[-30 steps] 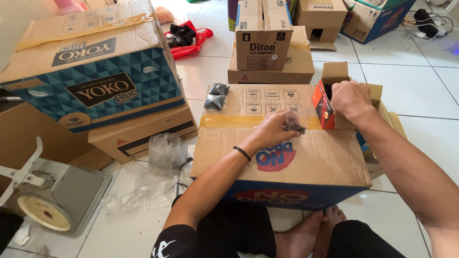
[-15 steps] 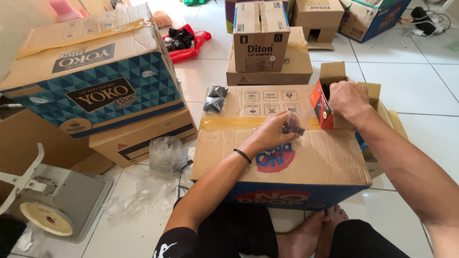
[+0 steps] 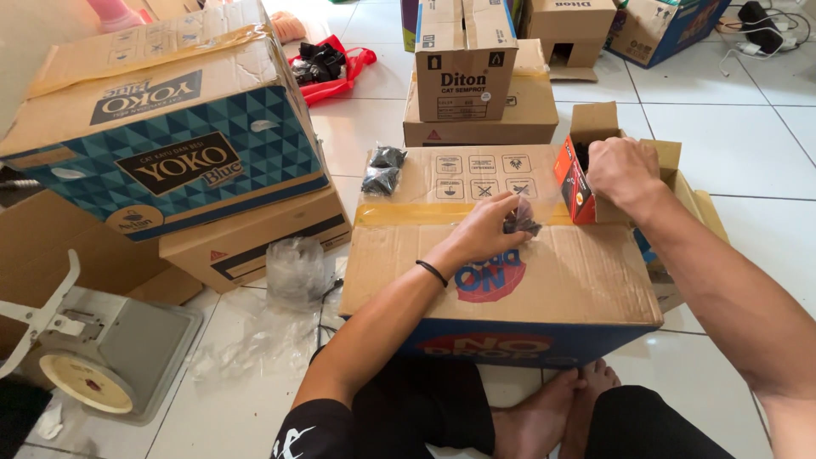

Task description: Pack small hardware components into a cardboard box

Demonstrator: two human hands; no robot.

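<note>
Head view: person is sitting on the tiled floor (image 3: 748, 246) with a big taped cardboard box (image 3: 510, 272) in front of the legs, using its top as a work surface. Left hand (image 3: 489, 225) is pinching a small black part in a clear plastic bag (image 3: 520, 223), fingers closed on it, pressing it against the box top near the yellow tape line. Right hand (image 3: 622, 174) is gripping a small red-and-black carton (image 3: 575, 183) at the box's far right edge, holding its open end up. Bagged part is sitting just left of the carton, nearly touching. Looks light and small; the film is probably slippery and crinkly, so pinching the hard part through the bag is the safer hold. More bagged black parts (image 3: 384, 168) are lying at the box's far left corner.
</note>
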